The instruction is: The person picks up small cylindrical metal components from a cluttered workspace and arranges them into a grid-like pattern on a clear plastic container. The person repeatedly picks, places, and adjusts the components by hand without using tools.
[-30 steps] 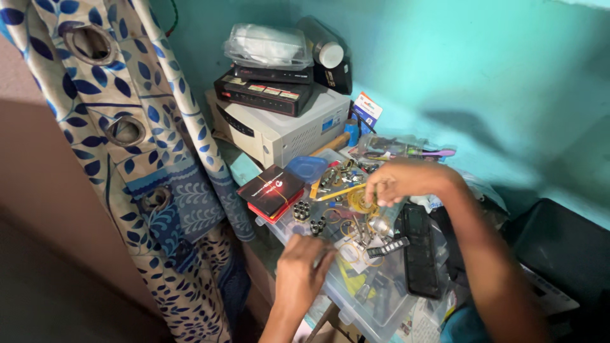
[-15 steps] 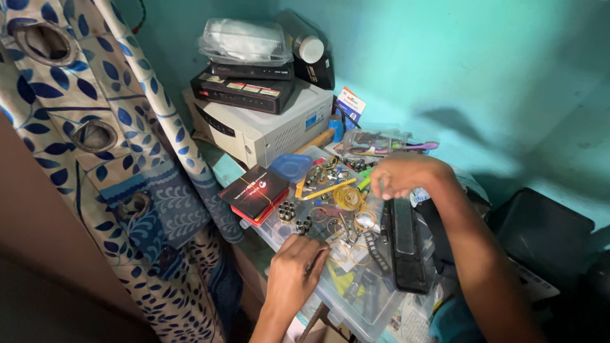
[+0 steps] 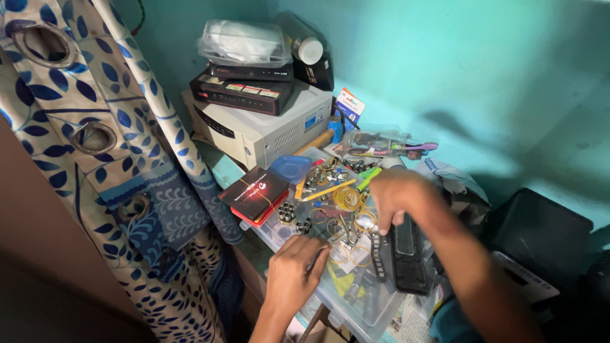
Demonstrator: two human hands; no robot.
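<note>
**Clutter tray worked with both hands**

Tray (image 3: 356,317), a clear plastic one heaped with small hardware, is seen at the centre of the view, set against a teal wall (image 3: 483,70) and just right of a blue-and-white curtain (image 3: 82,146). Largest among the surrounding things is a white box (image 3: 267,130), placed behind the tray; a black unit (image 3: 241,92) is stacked on it, and a clear packet (image 3: 244,43) is laid on top of that. A dark case (image 3: 540,235) is seen at the right, near the forearm. On the tray's right side a long black remote (image 3: 406,257) is laid, with a black strip (image 3: 379,257) beside it. A red-and-black wallet (image 3: 254,194) is rested on the tray's left corner, next to a blue lid (image 3: 290,168). A bag of pens (image 3: 378,145) is propped behind the tray.

The right hand (image 3: 397,194) is held curled over the tray, fingertips lowered among yellow rubber bands (image 3: 348,198) and touching the remote's near end; whether anything is pinched cannot be told. The left hand (image 3: 293,273) is pressed palm-down on the tray's near edge, fingers loosely spread toward a cluster of sockets (image 3: 288,213). A yellow pencil (image 3: 329,189) is laid across the bits between the hands.
</note>
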